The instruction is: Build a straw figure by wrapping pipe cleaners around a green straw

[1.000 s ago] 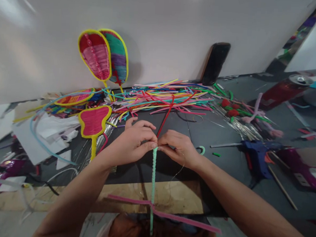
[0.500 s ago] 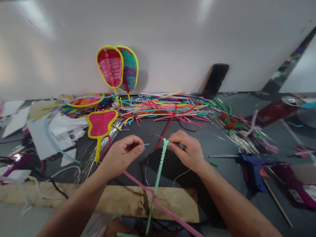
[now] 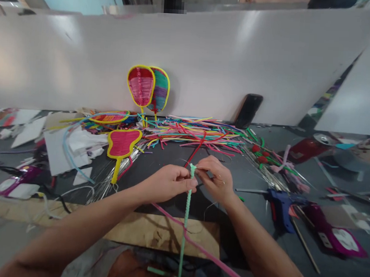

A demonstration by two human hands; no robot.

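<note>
A mint-green twisted pipe cleaner (image 3: 187, 209) stands nearly upright between my hands, its lower end bent sideways near my lap. Just below its top, the thumb and fingers of my left hand (image 3: 165, 183) close on it. My right hand (image 3: 219, 182) pinches at the right side of the same tip, where a thin wire shows; its fingertips partly cover what they grip. Crossing behind or around the green stem is a long pink pipe cleaner (image 3: 211, 259), slanting down to the right.
Yellow-edged fans (image 3: 124, 144) lie or lean at the left and back. Bundled coloured pipe cleaners (image 3: 197, 131) stretch along the panel beside a phone (image 3: 248, 111). On the right are a blue glue gun (image 3: 282, 209), a purple device (image 3: 332, 233) and a red can (image 3: 308, 148).
My left hand has moved right, from holding a small blue piece apart to gripping the green stem. My right hand stays at the tip. The view has tilted up.
</note>
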